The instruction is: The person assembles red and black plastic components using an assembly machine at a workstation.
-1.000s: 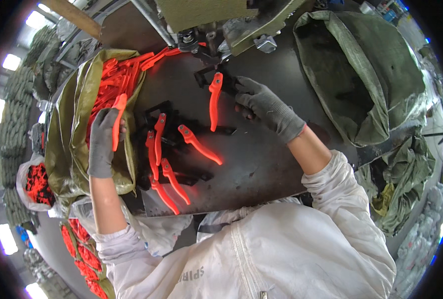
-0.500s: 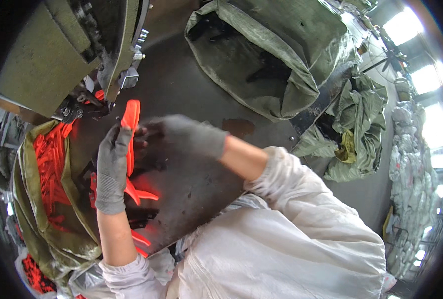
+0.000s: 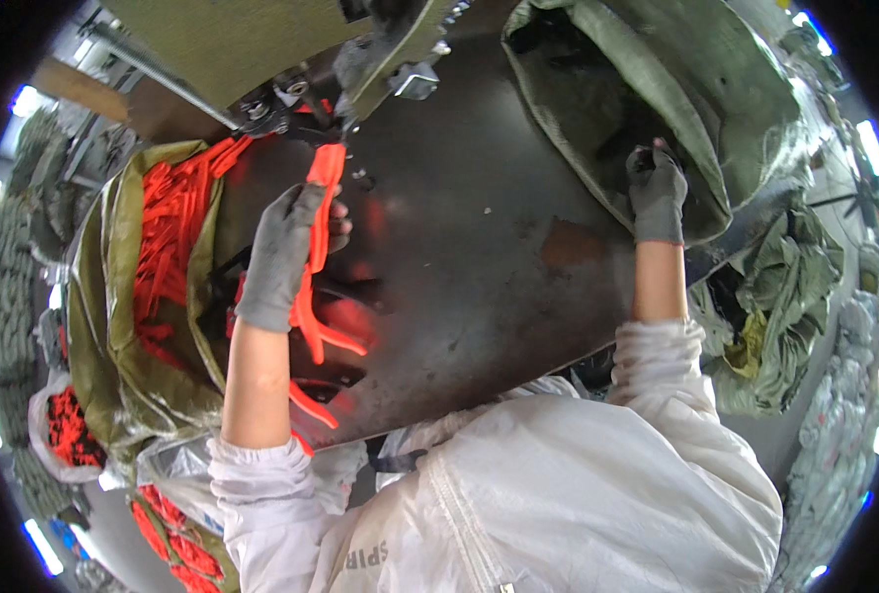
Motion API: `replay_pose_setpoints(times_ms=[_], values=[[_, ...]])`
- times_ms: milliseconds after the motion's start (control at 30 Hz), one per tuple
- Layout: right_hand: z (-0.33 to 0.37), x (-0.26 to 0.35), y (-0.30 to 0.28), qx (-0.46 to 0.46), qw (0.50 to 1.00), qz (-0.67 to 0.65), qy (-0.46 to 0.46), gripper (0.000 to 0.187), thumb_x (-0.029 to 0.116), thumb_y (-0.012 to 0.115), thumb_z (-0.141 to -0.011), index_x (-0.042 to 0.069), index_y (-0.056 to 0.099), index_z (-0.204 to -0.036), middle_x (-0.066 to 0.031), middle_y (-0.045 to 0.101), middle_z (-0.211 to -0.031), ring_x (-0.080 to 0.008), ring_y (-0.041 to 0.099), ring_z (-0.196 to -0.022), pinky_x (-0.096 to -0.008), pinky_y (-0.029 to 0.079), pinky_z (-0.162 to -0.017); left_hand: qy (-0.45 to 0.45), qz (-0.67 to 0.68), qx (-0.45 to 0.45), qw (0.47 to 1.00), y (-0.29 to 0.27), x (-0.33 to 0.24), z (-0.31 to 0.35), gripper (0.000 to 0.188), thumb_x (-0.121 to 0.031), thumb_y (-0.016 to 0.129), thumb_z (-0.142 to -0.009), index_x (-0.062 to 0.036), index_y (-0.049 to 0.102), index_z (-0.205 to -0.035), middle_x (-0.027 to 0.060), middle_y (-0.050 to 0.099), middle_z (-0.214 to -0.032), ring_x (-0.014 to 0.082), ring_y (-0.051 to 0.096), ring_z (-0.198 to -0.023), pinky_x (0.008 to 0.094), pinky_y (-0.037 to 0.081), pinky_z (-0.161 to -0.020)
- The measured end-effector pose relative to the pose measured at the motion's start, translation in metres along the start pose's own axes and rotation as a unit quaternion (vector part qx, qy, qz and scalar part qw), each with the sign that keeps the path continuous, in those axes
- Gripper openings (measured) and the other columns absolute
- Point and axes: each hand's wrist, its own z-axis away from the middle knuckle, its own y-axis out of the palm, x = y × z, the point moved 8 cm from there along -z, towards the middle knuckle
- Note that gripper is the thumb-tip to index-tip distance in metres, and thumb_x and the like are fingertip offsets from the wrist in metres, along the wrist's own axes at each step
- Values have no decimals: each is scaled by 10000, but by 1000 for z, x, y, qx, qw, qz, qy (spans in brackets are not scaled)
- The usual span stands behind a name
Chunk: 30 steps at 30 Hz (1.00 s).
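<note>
My left hand (image 3: 286, 252), in a grey glove with bare fingertips, is closed round a long red plastic piece (image 3: 319, 237). The piece stands tilted, its flat upper end just below the machine's metal parts. A forked red end (image 3: 326, 336) shows below the hand; whether it belongs to the same piece I cannot tell. At the mouth of a green woven sack (image 3: 696, 109) on the right, my gloved right hand (image 3: 659, 193) has its fingers curled. Anything in them is hidden against the sack's dark inside.
A machine (image 3: 380, 74) with metal fittings overhangs the dark metal table (image 3: 459, 257). On the left an olive sack (image 3: 103, 326) holds many red pieces (image 3: 167, 237). Crumpled green sacking (image 3: 790, 296) lies at the right. More red forked pieces (image 3: 313, 405) lie by the table's near edge.
My right hand has gone from beside the red piece to the green sack's mouth on the right. My left hand still holds the red piece. The whole view has shifted.
</note>
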Motion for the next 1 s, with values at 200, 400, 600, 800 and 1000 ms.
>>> replay_pose_setpoints(times_ms=[200,400,600,800,1000], values=[[213,-115,184,337,890,259,169,458,51,616,-964,25,556,-1417,-102,709,-1001,-117,608,-732,-243,497,-638,10,-60,9,998,-1,-7,-7,408,-370,592,-1066,-10,665,-1242,67,732,-1020,141,715,-835,288,580,-749],[267,-153,233,432,804,357,197,549,95,615,-959,14,508,-1491,-63,682,-979,-65,542,-660,-211,450,-569,28,-115,25,993,1,-17,-13,393,-375,596,-1061,-12,706,-1164,62,738,-929,146,704,-786,293,558,-712],[285,-160,246,481,776,365,182,585,45,630,-915,40,516,-1489,-46,679,-945,-80,545,-605,-243,440,-528,26,-214,-2,977,-6,-25,-10,314,-254,637,-1016,31,725,-1114,128,738,-967,233,714,-888,344,541,-810],[284,-187,236,473,751,404,220,613,62,580,-961,83,439,-1557,-39,645,-927,-64,517,-599,-231,420,-513,190,-471,-37,860,-36,-39,-3,358,-279,640,-1019,51,724,-1133,101,748,-995,201,742,-859,332,578,-824],[280,-192,223,455,750,426,221,658,83,549,-983,46,339,-1606,-61,638,-955,-51,477,-584,-206,395,-510,23,-521,-350,778,-286,-45,37,392,-350,589,-979,23,712,-979,182,743,-957,282,743,-900,428,588,-814]])
